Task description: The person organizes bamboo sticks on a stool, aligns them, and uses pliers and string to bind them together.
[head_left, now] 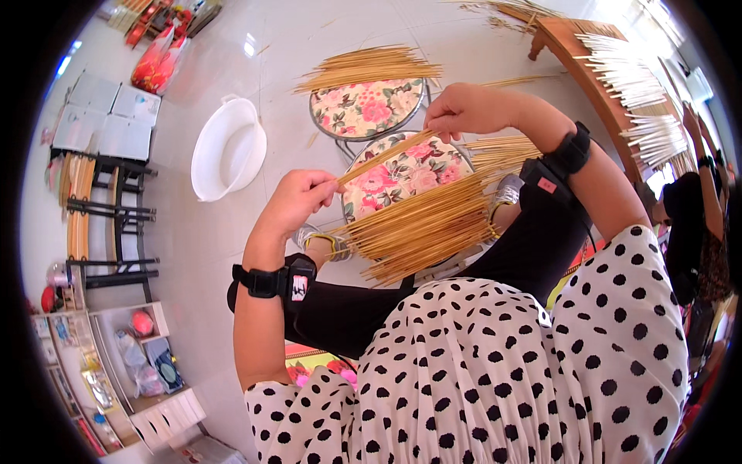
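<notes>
1. Golden-brown slim bundle of sticks [386,157]: one, held aslant above the near stool, its right end farther from the body.
2. Left hand [297,203]: thumb and fingers pinched on the bundle's left end.
3. Right hand [470,108]: fingers closed on its other end.
4. Near stool [421,164]: round seat, pink flowers on cream.
5. Tan sticks [421,228]: broad layer across that stool's near part, ends jutting past the rim.
6. Far stool [348,108]: matching floral seat; stick pile [367,68] across its far edge.
7. White tub [202,155]: on the floor, left of the stools.
8. Floor [212,255]: pale, glossy tiles.
9. Desk [570,63]: brown wood, upper right, bearing pale sticks [627,71] in bunches.
10. Left side of room: black frames [116,207], stacked; white shelving [166,410] with mixed goods; red bag [158,62].
11. Right rim: apparently another person [688,205], too distorted and dim to detail.
</notes>
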Available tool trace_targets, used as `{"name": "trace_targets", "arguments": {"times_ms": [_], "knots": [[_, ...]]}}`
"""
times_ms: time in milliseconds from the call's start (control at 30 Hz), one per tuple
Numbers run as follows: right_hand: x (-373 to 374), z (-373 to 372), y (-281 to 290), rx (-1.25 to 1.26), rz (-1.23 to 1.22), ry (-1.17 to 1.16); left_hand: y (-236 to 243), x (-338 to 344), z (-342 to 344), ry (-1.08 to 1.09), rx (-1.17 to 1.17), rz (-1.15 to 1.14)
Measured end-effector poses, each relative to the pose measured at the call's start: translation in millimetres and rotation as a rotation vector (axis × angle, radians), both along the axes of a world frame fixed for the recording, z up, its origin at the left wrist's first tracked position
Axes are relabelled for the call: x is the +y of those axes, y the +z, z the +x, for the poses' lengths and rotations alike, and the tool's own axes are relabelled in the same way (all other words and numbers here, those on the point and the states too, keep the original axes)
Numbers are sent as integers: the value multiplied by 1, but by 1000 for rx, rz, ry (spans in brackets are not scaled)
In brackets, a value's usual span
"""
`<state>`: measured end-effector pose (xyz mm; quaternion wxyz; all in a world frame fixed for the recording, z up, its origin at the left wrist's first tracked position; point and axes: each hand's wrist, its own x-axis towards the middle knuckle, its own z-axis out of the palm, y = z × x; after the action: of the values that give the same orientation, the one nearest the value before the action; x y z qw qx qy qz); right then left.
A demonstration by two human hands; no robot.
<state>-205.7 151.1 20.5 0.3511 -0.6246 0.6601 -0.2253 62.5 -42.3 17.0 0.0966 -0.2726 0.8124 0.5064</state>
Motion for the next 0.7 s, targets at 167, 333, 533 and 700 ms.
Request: {"name": "trace_targets", "arguments": {"times_ms": [167, 333, 533, 700], "knots": [[12, -18, 5, -327, 230, -162, -9, -2, -1, 2, 23, 159], [11, -26, -5, -374, 281, -176, -13, 1, -6, 28, -11, 222], [6, -24, -12, -237, 191, -155, -20, 1, -4, 23, -12, 194], [14, -19, -31, 294, -205, -27, -31, 2, -16, -185, 87, -200]]}}
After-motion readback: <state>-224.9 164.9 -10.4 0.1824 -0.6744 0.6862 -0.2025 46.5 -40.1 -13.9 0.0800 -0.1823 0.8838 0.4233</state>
